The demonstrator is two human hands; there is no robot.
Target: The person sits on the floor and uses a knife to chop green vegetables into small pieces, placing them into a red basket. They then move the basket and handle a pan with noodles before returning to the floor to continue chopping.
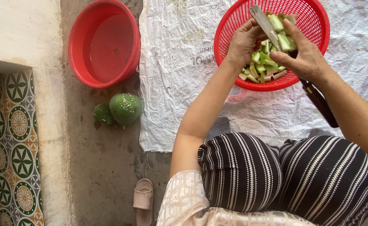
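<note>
My right hand grips a long knife. Its blade points up and left over a red plastic basket, and its dark brown handle sticks out below my wrist. My left hand is curled right beside the blade and holds a pale green piece of fruit against it. Several cut green and white fruit strips lie in the basket beneath both hands.
The basket sits on a crumpled white sack sheet. A red basin of water stands on the concrete to the left, with two whole green fruits just below it. A beige sandal and patterned tiles lie at lower left.
</note>
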